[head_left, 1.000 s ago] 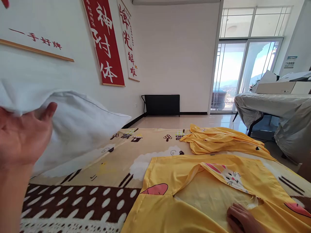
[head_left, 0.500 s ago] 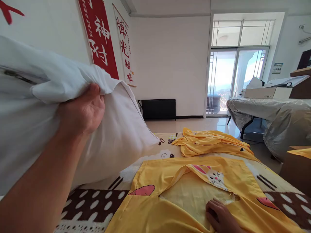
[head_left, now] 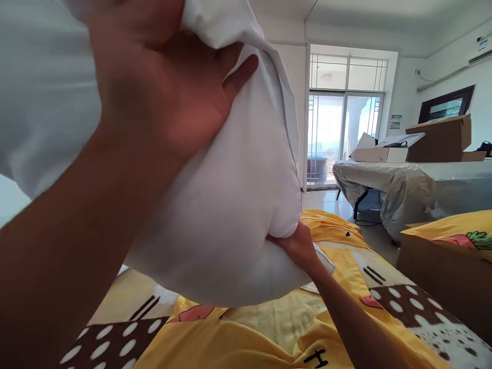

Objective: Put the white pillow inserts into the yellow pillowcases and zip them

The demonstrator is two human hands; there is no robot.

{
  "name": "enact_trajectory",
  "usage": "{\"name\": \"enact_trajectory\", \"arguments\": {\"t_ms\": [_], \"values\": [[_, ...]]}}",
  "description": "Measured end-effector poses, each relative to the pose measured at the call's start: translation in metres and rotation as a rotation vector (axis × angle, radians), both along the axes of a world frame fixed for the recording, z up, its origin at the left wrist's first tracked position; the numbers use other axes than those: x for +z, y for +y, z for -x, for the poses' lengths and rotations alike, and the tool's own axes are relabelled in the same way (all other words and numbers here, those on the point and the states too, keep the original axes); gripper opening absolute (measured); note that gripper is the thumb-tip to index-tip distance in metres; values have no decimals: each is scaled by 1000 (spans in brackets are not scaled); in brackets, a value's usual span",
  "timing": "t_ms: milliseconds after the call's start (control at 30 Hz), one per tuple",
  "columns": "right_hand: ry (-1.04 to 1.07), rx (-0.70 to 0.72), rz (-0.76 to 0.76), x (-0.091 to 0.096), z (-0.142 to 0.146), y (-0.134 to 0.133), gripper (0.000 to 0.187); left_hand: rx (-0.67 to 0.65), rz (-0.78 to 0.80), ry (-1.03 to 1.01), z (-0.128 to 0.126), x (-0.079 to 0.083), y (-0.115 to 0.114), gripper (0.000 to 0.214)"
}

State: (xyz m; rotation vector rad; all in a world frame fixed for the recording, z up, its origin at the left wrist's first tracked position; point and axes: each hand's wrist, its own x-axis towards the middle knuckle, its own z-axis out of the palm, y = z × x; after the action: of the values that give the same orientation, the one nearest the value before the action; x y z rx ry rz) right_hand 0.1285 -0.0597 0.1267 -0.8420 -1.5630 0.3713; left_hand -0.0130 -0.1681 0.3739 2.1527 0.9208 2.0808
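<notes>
A plump white pillow (head_left: 230, 205) fills the middle and left, lifted above the bed. My left hand (head_left: 165, 87), close to the camera, grips the pillow's upper part with its fingers curled into the cloth. Lower down, my right hand (head_left: 295, 243) is closed around the pillow's right corner, pressing a dent into it. Beneath the pillow lies a yellow pillowcase (head_left: 246, 333) with pink carrot prints, spread out and partly hidden. Its opening shows a paler inside.
A patterned blanket (head_left: 395, 302) covers the bed. Another yellow cloth (head_left: 334, 230) lies crumpled behind. To the right stand a cardboard box (head_left: 442, 277) with a yellow printed fabric item (head_left: 457, 230) on top and a plastic-covered table (head_left: 407, 179) bearing boxes. A glass door (head_left: 326, 138) is at the back.
The pillow has been raised and moved right, over the pillowcase. My right hand has left the pillowcase and taken hold of the pillow's corner. The view has turned right.
</notes>
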Motion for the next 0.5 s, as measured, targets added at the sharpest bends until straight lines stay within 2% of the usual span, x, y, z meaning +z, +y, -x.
{"name": "enact_trajectory", "arguments": {"t_ms": [33,67,133,200,233,300,367,400,433,500], "values": [[50,-21,-14,-8,0,-4,35,-123,-1,39,-9,-3,3,67],[106,-52,-43,-16,-2,-8,32,-245,16,71,-18,-5,7,66],[271,-183,-118,-31,-11,-12,39,-437,84,113,-37,-12,11,61],[457,-365,-162,-44,-27,-13,42,-467,63,214,-55,-24,14,64],[538,-453,-162,-50,-37,-13,43,-404,-8,329,-62,-33,15,67],[654,-607,-137,-58,-62,-12,45,-146,-238,625,-73,-60,18,62],[720,-707,-107,-64,-88,-9,45,123,-468,869,-74,-98,26,39],[747,-742,-101,-66,-101,-8,45,187,-544,920,-71,-120,33,26],[772,-771,-100,-68,-112,-7,45,222,-608,916,-65,-143,41,26],[811,-822,-101,-72,-131,-7,45,282,-683,752,-49,-188,61,42]]}}
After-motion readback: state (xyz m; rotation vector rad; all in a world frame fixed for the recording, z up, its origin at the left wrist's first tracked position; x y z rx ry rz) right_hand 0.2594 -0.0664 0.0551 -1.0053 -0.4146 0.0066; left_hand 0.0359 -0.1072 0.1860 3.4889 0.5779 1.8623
